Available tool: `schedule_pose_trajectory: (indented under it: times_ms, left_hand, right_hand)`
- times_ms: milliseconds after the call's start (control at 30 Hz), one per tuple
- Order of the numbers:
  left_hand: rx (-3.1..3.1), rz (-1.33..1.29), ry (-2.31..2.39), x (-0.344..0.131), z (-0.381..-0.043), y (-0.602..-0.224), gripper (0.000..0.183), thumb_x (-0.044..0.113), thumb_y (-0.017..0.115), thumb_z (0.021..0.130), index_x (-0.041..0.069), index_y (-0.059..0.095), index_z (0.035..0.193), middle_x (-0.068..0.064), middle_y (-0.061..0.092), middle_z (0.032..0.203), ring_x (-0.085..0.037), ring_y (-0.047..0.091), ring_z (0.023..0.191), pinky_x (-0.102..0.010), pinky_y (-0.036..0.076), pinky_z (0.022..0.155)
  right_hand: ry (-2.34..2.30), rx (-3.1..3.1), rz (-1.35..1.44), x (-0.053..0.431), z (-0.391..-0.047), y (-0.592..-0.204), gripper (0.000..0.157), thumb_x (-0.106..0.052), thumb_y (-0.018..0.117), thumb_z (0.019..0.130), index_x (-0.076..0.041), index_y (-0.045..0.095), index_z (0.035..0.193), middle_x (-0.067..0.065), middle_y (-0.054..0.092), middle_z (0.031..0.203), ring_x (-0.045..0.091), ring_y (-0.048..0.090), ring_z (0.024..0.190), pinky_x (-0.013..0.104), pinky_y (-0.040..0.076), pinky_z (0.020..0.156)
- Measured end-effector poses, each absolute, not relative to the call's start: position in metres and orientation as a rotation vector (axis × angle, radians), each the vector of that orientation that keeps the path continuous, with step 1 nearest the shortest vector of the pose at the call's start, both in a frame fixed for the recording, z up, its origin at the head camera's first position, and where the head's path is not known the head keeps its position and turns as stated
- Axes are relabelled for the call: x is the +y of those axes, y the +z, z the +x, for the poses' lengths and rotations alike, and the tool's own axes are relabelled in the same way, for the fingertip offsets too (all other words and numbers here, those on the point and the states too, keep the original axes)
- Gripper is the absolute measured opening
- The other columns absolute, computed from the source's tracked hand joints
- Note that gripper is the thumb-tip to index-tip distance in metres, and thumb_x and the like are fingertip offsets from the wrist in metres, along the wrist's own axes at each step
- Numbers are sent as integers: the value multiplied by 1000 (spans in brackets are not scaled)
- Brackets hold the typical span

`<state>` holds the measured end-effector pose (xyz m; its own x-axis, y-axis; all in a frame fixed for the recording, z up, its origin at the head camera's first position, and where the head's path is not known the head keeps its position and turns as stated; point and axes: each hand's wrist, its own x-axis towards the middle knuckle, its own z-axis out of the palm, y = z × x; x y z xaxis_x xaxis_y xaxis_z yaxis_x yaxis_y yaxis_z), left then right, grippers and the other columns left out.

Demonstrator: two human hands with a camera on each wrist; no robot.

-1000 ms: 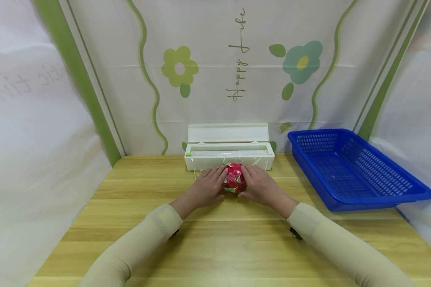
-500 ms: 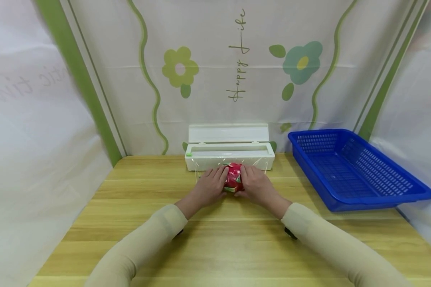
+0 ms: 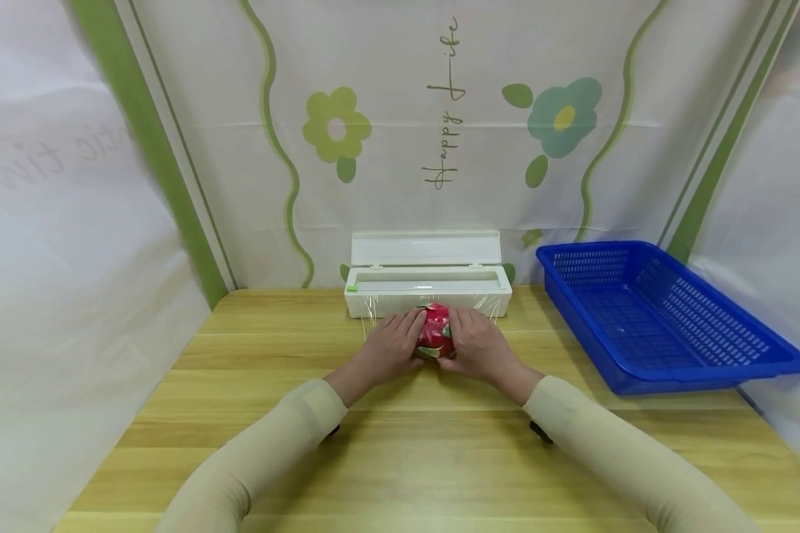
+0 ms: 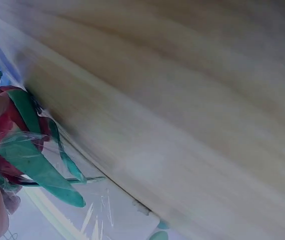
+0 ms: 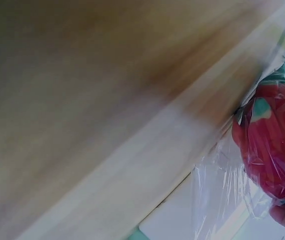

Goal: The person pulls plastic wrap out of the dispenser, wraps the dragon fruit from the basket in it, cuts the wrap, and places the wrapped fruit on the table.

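In the head view a red dragon fruit (image 3: 435,332) with green-tipped scales sits between both hands, in front of a white cling film box (image 3: 428,300). My left hand (image 3: 390,345) grips its left side, fingers over the top. My right hand (image 3: 478,346) holds the right side in the same way. Clear cling film (image 3: 489,304) stretches from the box to the fruit. The right wrist view shows film (image 5: 221,187) lying wrinkled and tight over the red skin. In the left wrist view long green scales (image 4: 40,162) stick out under the film.
The box's lid (image 3: 425,249) stands raised at the back, with a small green piece (image 3: 352,288) at the left of its rim. A blue perforated basket (image 3: 707,376) stands at the right on the wooden table (image 3: 433,451). A printed curtain (image 3: 387,185) hangs behind.
Both hands have drawn slightly inward around the dragon fruit, and their fingers cover more of its sides. The film between box and fruit shows more creases. Box and basket have stayed put.
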<state>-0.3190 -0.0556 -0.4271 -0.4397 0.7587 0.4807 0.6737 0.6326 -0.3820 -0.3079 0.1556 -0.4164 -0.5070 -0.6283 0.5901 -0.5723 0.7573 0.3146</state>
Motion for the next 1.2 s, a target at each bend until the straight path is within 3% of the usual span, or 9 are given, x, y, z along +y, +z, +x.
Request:
schedule_pose_trajectory:
  times_ms: [333,600,1200]
  left_hand:
    - [-2206,-1156,49,-51,-317,-418,97,60,67,62,-3,34,129,-17,45,122,-27,44,109,-38,37,87]
    - [-2237,-1141,-7,-50,-316,-411,104,63,71,53,-2,36,128,-14,49,118,-26,49,102,-36,39,85]
    - [-2269,-1174,-63,-52,-318,-398,97,63,69,55,1,42,123,-10,57,107,-21,53,94,-34,40,85]
  right_hand:
    - [-63,-2216,911,166,-310,-412,85,-63,56,61,9,51,105,20,57,91,30,55,81,39,46,78]
    - [24,-2243,942,170,-312,-405,84,-65,59,58,5,52,103,15,57,91,26,54,80,37,47,74]
    - [231,-2409,967,174,-316,-397,73,-66,59,59,-5,51,99,3,54,86,16,50,75,30,47,66]
